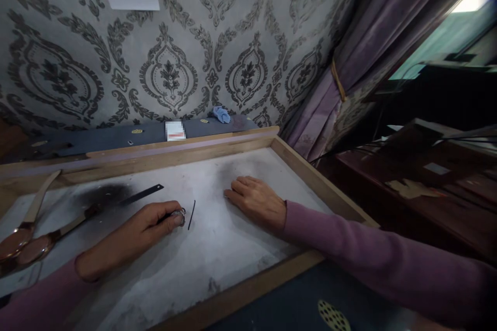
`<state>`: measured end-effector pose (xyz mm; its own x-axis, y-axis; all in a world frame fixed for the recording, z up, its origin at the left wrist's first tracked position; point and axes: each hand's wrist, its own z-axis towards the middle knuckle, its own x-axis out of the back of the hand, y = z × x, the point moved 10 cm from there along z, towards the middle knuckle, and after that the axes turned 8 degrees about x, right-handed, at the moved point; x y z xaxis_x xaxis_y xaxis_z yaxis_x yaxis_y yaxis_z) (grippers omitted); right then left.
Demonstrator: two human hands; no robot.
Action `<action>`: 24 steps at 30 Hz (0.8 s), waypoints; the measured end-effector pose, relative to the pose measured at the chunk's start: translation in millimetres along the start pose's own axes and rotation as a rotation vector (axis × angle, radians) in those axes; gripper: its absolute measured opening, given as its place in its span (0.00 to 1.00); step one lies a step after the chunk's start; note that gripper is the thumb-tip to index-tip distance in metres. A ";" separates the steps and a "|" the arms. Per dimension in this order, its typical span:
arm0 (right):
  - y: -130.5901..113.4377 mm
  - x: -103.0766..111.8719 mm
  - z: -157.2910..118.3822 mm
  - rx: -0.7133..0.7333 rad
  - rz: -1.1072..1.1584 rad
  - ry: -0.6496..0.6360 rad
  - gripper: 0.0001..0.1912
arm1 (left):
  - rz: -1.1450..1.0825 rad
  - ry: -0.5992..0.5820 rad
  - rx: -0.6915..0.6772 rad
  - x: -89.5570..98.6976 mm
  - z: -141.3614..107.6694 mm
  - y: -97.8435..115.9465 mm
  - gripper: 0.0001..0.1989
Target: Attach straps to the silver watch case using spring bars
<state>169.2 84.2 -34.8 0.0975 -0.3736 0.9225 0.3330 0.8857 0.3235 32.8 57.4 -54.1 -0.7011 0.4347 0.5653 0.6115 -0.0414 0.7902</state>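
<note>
My left hand (149,227) is closed, thumb and fingers around a small round metal piece (178,215) with a shiny rim. A dark part of it runs back under the fingers, so its kind is unclear. Just right of it, a thin black rod (191,215) lies on the white base. My right hand (254,199) rests low over a grey smudge, fingers curled together; anything in them is hidden. Behind the left hand lies a flat dark strip (143,194) with a hole at its end. Two watches (35,249) with light straps and copper-coloured cases lie at the far left.
A wooden-framed tray (272,268) with a white base surrounds both hands. Behind its back rim, a blue crumpled cloth (221,115) and a small white box (175,131) stand against the patterned wall. A purple curtain (349,57) and a dark red cabinet (430,181) are to the right.
</note>
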 end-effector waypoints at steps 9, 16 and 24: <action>3.7 13.1 -8.9 -0.010 0.117 0.015 0.12 | 0.021 0.002 0.001 1.9 -0.9 3.1 0.15; 46.7 4.9 -31.2 -0.394 0.657 0.224 0.13 | -0.061 -0.052 0.076 -0.1 -3.2 -9.2 0.14; 59.6 -17.1 -37.2 -0.751 1.343 0.325 0.14 | -0.283 -0.061 0.102 1.6 0.5 -4.2 0.13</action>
<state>222.3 133.1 -39.1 0.8503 0.4148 0.3240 0.2029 0.3096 -0.9290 29.4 58.7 -56.6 -0.8274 0.4693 0.3085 0.4309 0.1782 0.8846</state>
